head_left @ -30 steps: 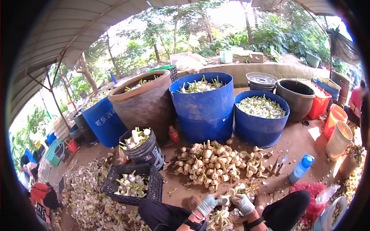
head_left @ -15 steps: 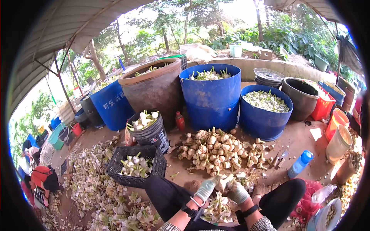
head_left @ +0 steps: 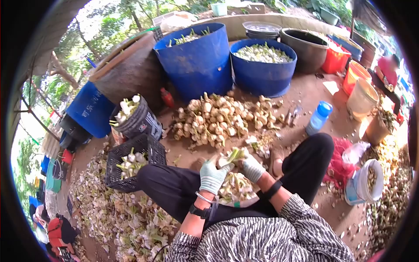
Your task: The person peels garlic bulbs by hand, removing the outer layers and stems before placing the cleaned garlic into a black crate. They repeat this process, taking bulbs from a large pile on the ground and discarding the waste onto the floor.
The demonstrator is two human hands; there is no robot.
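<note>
A large brown clay jar (head_left: 131, 72) leans into the far left of the warped view, and next to it stands a tall blue barrel (head_left: 194, 61) with green-stemmed garlic showing above its rim. A shorter blue tub (head_left: 264, 75), filled with pale garlic, stands just to the right of that. On the ground in front of the barrel and tub lies a heap of whole garlic bulbs (head_left: 214, 120), straight ahead of the hands and apart from them. A black plastic crate (head_left: 124, 184) holding white garlic with green stems sits beyond the left knee, on the left hand's side, with a black bucket (head_left: 146, 124) behind it. Below the hands, between the legs, is a small pile of pale garlic and leaves (head_left: 238, 188).

The two gloved hands are close together, a little apart at the wrists. The left hand (head_left: 213, 177) is clamped on a piece of green-stemmed garlic (head_left: 235, 156), its thumb pressed against the paler end. The right hand (head_left: 253, 168) is just beside the other end, fingers curled; whether they grip it I cannot tell. The garlic lies across the gap between the hands, its long axis slanting from the left thumb upward and away to the right
</note>
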